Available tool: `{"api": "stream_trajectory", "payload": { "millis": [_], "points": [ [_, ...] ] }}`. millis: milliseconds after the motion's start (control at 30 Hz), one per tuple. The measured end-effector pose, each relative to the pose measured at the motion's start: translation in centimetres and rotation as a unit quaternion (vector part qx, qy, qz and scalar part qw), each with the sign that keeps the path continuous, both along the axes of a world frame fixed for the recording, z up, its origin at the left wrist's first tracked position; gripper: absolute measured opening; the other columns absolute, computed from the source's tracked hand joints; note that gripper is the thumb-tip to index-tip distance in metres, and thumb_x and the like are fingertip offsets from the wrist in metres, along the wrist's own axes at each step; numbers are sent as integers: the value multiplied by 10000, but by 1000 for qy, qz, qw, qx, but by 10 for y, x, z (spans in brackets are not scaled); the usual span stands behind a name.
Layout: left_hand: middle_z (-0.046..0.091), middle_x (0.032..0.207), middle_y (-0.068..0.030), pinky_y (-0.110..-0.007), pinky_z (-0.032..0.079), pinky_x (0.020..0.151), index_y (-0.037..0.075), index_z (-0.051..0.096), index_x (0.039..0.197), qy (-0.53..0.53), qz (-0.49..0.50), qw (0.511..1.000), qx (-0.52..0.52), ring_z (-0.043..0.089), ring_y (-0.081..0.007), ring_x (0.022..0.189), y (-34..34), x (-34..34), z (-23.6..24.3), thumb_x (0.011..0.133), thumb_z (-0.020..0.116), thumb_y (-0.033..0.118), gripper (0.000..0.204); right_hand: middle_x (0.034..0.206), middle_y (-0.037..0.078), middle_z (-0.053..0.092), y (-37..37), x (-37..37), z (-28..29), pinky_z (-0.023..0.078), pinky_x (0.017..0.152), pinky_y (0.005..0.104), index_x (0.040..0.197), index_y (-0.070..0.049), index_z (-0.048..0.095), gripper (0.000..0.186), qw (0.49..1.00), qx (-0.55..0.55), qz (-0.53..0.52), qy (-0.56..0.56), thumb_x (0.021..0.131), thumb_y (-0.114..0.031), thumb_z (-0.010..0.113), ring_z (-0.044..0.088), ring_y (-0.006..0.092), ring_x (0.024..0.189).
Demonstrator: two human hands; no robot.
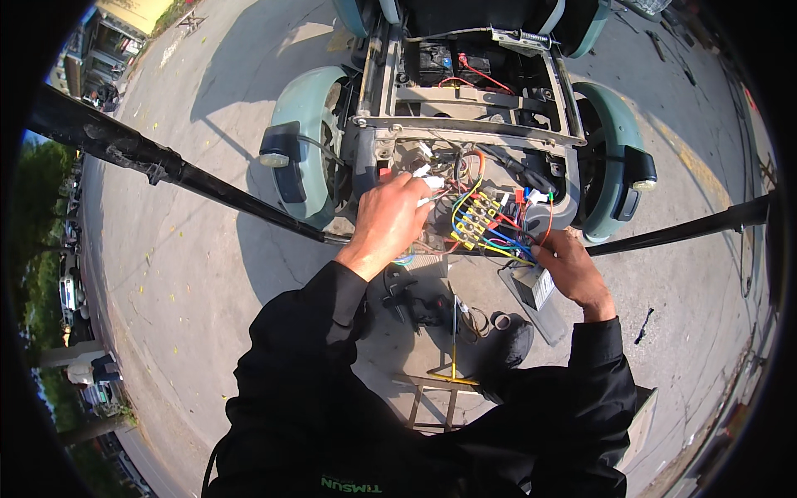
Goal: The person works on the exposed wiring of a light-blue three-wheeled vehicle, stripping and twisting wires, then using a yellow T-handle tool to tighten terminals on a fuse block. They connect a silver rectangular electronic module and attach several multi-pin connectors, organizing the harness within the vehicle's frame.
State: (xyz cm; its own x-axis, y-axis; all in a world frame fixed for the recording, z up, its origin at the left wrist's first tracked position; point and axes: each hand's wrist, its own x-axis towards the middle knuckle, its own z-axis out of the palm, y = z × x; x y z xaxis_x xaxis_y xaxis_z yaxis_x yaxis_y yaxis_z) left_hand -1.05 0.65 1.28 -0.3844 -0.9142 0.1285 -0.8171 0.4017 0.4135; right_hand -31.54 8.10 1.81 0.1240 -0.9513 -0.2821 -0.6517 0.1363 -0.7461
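Yellow plastic, ridged and set with shiny screw heads, forms the terminal block (475, 220) in a tangle of smooth insulated wires (480, 170), which cross over it and hide parts of it. To its left, the left hand (386, 220) has bent fingers brought together on a white plastic connector (432, 183). To its right and nearer the body, the right hand (574, 270) curls its fingers at thin coloured leads; whether they are pinched cannot be told. Beside that hand, below the block, is a boxy module (535, 288) with a pale label. Beyond the block lie a bare metal crossbar (473, 129) and black batteries (436, 65), with a rounded pale-green fender (614, 149) off to its right
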Motion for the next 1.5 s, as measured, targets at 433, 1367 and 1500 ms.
{"api": "stream_trajectory", "payload": {
  "millis": [433,1367,1500],
  "points": [
    [735,1124,-212,-388,567,820,-4,664,1192,102,41,983,144,742,-335,946,30,-14,-4,839,740,82,371,910,169,697,-7,-8,-18,515,783,378,1057,36,649,182,999,6,-34,-25,962,-118,654,668,268,832],
    [754,1064,-51,-216,498,666,7,649,1309,377,131,810,429,692,-91,912,-3,35,13,989,637,94,331,996,198,733,-5,-3,-32,546,829,409,1103,22,690,255,998,19,-1,55,929,-165,681,717,329,931],
    [737,1018,-38,-228,489,652,9,632,1323,343,114,813,456,657,-81,859,1,29,16,985,657,154,369,1016,193,736,-6,-3,-34,544,848,404,1114,19,685,249,999,28,-14,42,938,-158,674,718,322,951]
  ]
}}
